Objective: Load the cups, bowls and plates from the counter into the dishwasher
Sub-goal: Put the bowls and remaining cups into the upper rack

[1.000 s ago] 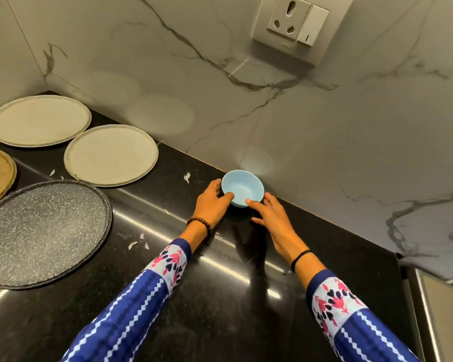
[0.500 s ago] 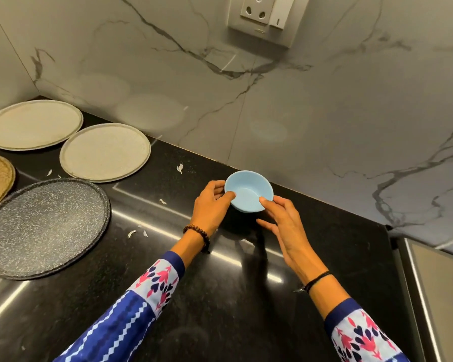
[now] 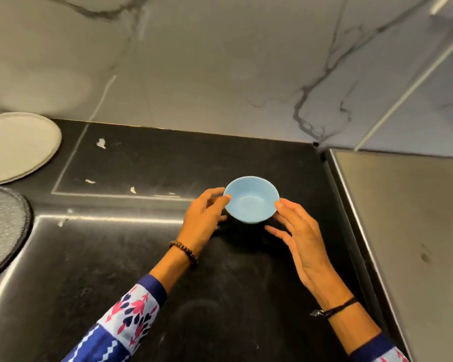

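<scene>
A small light-blue bowl [image 3: 251, 202] hangs upright and empty a little above the black counter [image 3: 141, 257], held between both hands. My left hand [image 3: 204, 212] grips its left side, thumb tip on the rim and fingers curled underneath. On the right side, my right hand [image 3: 298, 236] has its thumb tip on the rim and its fingers reaching under the bowl. The dishwasher is out of view.
A beige plate [image 3: 16, 147] lies at the far left, with a dark speckled plate [image 3: 0, 226] in front of it. A brushed-steel surface [image 3: 403, 231] borders the counter on the right. A marble wall [image 3: 220, 74] rises behind. White scraps [image 3: 101, 143] dot the counter.
The bowl has come off the counter by the wall and moved toward me and right, between both hands. The view has swung right and down.
</scene>
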The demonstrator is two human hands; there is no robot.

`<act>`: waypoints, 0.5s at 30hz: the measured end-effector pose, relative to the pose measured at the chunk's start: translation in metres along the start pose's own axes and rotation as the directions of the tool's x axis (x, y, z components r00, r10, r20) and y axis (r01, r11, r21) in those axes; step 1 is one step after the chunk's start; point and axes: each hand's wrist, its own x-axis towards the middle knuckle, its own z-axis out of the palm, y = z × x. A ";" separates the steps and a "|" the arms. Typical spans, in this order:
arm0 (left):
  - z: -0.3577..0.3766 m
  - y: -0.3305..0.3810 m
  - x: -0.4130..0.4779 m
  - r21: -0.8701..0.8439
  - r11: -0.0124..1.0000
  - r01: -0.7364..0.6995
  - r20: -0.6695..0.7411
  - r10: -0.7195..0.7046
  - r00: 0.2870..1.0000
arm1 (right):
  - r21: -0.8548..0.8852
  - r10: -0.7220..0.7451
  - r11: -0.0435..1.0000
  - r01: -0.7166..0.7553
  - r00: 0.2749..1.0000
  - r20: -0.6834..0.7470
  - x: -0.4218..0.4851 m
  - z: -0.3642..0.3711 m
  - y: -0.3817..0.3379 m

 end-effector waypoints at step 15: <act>0.173 -0.043 -0.150 0.127 0.987 -0.100 0.342 0.051 0.938 | 0.237 -0.023 0.966 0.100 0.952 -0.306 -0.131 -0.219 0.048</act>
